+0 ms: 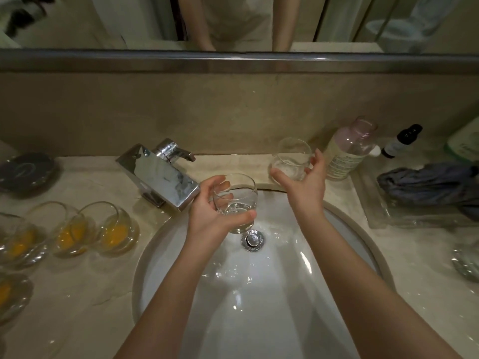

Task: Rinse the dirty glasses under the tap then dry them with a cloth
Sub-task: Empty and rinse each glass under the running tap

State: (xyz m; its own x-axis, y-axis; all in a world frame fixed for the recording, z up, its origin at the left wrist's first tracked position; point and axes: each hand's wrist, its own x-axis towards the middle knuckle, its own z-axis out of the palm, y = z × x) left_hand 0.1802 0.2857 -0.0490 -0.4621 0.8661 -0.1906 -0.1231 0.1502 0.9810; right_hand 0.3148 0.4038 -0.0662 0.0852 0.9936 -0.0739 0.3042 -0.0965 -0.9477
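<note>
The bench (85, 314), a pale marbled stone surface, surrounds the white oval basin (259, 320), which serves as the reference landmark. The basin is wet, and its chrome drain plug (252, 239) sits toward its far side. A long mirror (103, 22) runs above the backsplash beyond the basin.

The square chrome tap (162, 174) stands at the far-left rim of the basin, its spout angled over the bowl. No water stream is discernible. To the right of the basin, a clear tray (383, 218) carries a crumpled dark grey-blue cloth (430, 182). A clear bottle (348, 149) with a printed label stands far-right of the basin, with a small dark-capped dropper bottle (400, 142) beyond it.

To the left of the basin, several dirty glasses (115, 230) stand on the bench, each holding an orange residue at the bottom.

The left hand (212, 211) holds a clear tumbler (237, 203) over the far part of the basin, just beside the tap spout and above the drain plug. Its fingers are wrapped around the wall of the tumbler, thumb on the near side. The tumbler is tilted and contains a little clear water.

The right hand (302, 182) is at the far-right rim of the basin, against a second clear glass (291, 159). Its thumb and fingers are curved around the lower body of this glass in a loose grip. Whether this glass rests on the bench or is lifted cannot be determined.
</note>
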